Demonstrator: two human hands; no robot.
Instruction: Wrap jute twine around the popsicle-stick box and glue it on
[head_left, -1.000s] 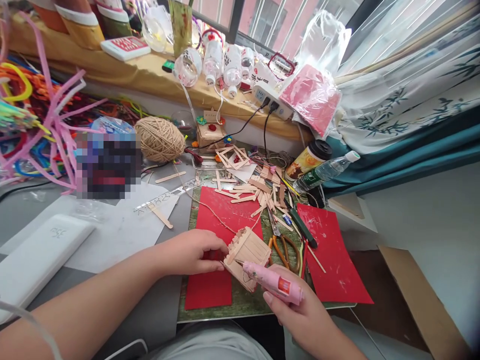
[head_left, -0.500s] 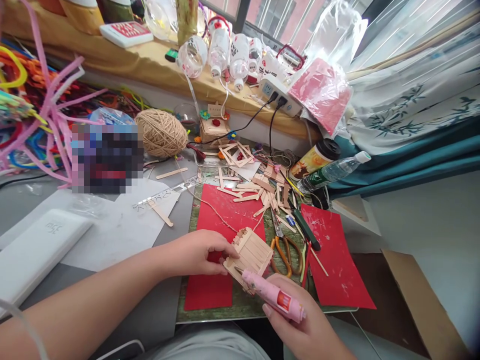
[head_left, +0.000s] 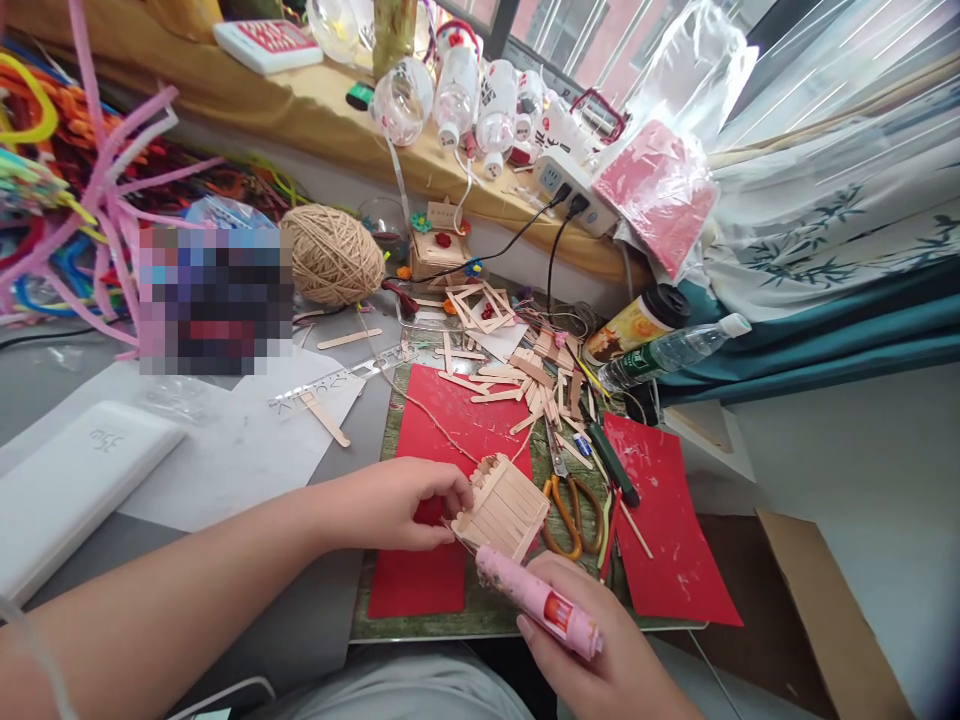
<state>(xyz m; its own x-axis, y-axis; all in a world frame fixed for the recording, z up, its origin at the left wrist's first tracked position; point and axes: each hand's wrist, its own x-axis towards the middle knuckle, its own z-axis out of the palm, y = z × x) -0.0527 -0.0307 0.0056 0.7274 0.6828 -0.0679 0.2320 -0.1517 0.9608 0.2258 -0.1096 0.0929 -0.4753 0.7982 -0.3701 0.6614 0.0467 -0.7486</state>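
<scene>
A small piece built of wooden craft sticks (head_left: pixel 506 508) lies tilted over the red paper (head_left: pixel 420 585), with twine running from its top edge. My left hand (head_left: pixel 420 500) has its curled fingers and thumb at the left edge of this piece, holding it there. In my right hand (head_left: pixel 592 625) is a pink hot glue gun (head_left: pixel 529 595), gripped round its barrel. Its front end points up and left, close to the lower edge of the craft-stick piece. I cannot make out any glue.
Orange-handled scissors (head_left: pixel 574 515) and a dark green cutter (head_left: pixel 611 460) lie to the right. Loose craft sticks (head_left: pixel 499 385) are heaped behind. A twine ball (head_left: pixel 334 255), clear ruler (head_left: pixel 330 380), water bottle (head_left: pixel 675 352), white power bank (head_left: pixel 90 490) and second red sheet (head_left: pixel 667 520) surround the work.
The glue gun's tip has drawn back down and left from the stick surface to below its edge. My left fingers have shifted slightly up and off the face toward the edge.
</scene>
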